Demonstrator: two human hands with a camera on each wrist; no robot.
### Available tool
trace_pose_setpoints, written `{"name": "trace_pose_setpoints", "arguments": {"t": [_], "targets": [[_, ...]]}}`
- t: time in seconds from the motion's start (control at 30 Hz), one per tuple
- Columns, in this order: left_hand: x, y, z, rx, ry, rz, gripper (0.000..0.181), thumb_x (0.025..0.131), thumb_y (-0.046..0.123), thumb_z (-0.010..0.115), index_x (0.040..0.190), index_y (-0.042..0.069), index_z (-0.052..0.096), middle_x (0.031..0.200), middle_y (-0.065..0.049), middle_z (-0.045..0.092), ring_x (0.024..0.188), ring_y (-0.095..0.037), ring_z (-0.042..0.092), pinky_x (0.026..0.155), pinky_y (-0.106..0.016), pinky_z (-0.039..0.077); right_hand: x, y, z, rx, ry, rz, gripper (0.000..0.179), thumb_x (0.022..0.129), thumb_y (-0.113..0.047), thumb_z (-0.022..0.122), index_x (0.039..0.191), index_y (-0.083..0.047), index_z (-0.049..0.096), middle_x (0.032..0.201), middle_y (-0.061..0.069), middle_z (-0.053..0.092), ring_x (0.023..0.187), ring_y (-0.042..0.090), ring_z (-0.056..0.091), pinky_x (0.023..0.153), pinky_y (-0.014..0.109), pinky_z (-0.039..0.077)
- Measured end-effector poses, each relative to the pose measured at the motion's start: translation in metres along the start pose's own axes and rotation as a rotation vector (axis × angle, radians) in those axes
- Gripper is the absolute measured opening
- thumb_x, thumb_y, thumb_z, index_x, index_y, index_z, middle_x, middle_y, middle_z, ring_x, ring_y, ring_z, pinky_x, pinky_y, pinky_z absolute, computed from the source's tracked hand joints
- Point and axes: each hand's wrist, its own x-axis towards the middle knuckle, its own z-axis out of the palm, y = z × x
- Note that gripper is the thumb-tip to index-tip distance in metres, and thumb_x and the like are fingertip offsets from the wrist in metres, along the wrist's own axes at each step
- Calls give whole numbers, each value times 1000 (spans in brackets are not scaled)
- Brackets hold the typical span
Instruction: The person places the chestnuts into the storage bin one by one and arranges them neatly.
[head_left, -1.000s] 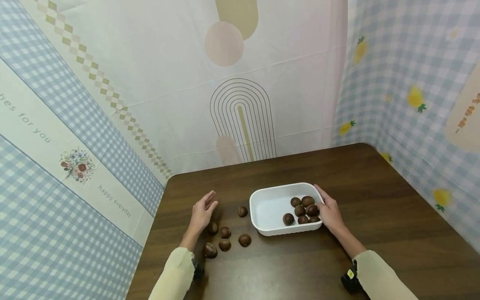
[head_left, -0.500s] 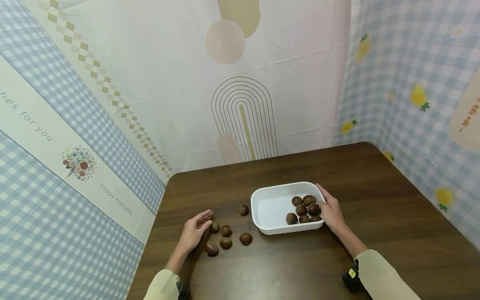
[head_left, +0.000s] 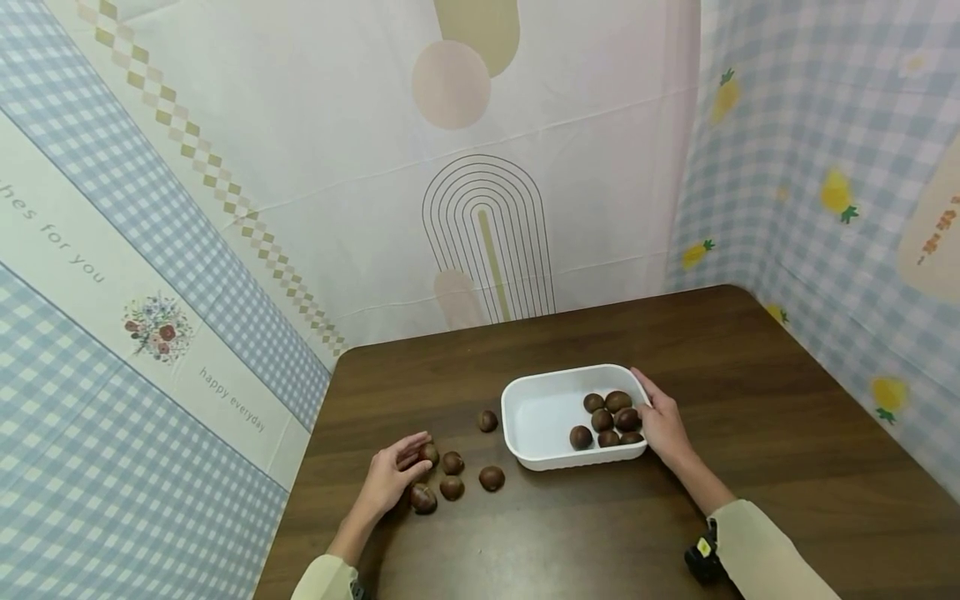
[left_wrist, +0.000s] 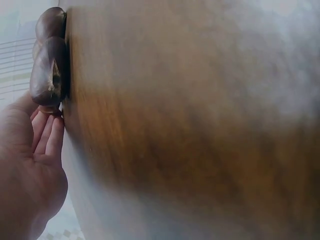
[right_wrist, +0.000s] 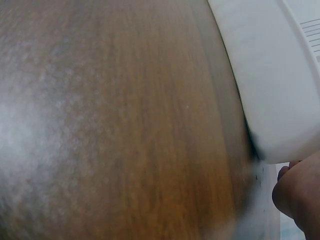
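Observation:
My left hand (head_left: 388, 477) is at the left of the table with its thumb and fingers around a chestnut (head_left: 430, 453), pinching it on the wood. In the left wrist view a larger chestnut (left_wrist: 48, 72) partly hides what the fingertips touch. Several loose chestnuts lie close by, among them one nearest the wrist (head_left: 423, 498) and one farther right (head_left: 492, 477). My right hand (head_left: 663, 425) grips the right end of a white rectangular dish (head_left: 540, 460), thumb at the rim. Several chestnuts (head_left: 602, 419) sit in the dish's right half.
A single chestnut (head_left: 487, 421) lies just left of the dish. The brown wooden table (head_left: 555, 533) ends at a patterned cloth backdrop (head_left: 360, 233) behind and on both sides.
My left hand has moved back toward the near left, then in to the chestnut, and its thumb and fingers have closed around it. The right hand keeps hold of the dish.

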Motion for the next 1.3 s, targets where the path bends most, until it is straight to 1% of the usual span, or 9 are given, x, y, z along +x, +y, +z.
{"name": "trace_pose_setpoints", "arguments": {"t": [0.13,0.2,0.33,0.43,0.6,0.77,0.87,1.07,1.3], "targets": [[0,-1,1,20,6,9,49,92,-1,80,139,-4,66,136,-19,70,127,-38,66,105,-40,54,-1,-1,1,2,5,-2,71,92,14,44,162,0,41,165,21,40,150,36,36,116,23,28],[0,0,1,28,11,6,49,91,-1,81,138,-3,67,135,-19,70,126,-38,67,103,-40,55,0,0,1,-2,6,0,71,92,14,44,162,0,40,165,21,39,150,36,36,118,27,29],[2,3,0,33,12,-7,46,91,-1,82,135,-2,69,132,-17,72,124,-36,68,101,-37,57,1,0,0,0,7,4,72,92,14,43,162,0,40,166,21,38,151,37,34,123,49,27],[3,6,-1,44,2,-4,44,91,-2,81,134,-4,69,132,-18,72,123,-36,69,100,-35,57,1,0,0,4,5,2,72,92,15,43,162,0,39,165,22,38,151,38,34,123,56,27],[5,8,-6,66,-29,-3,43,92,-2,80,133,-5,69,130,-19,72,122,-37,69,98,-31,58,0,0,0,9,-9,9,73,92,15,43,163,0,37,166,23,37,152,40,33,123,57,26],[7,8,-11,88,-80,37,43,94,-2,79,134,-9,66,129,-24,72,120,-41,69,97,-35,59,1,1,0,7,-14,14,73,92,15,42,164,0,36,167,23,35,153,40,31,124,57,25],[10,12,-14,64,-117,30,43,95,-1,77,135,-10,65,131,-26,70,121,-41,68,98,-38,59,1,1,0,8,-14,14,73,92,14,41,163,0,36,167,23,35,154,40,30,124,58,24],[23,22,-18,65,-145,32,44,96,0,77,137,-10,64,133,-24,70,124,-40,67,99,-36,58,1,2,0,17,-17,17,73,92,15,41,163,0,36,167,23,35,153,39,30,124,57,25],[45,39,-11,96,-152,46,44,97,5,77,138,-6,66,134,-17,71,124,-34,69,98,-31,58,1,1,0,15,-10,6,72,92,16,42,163,1,37,166,23,36,153,39,31,124,57,25]]}}
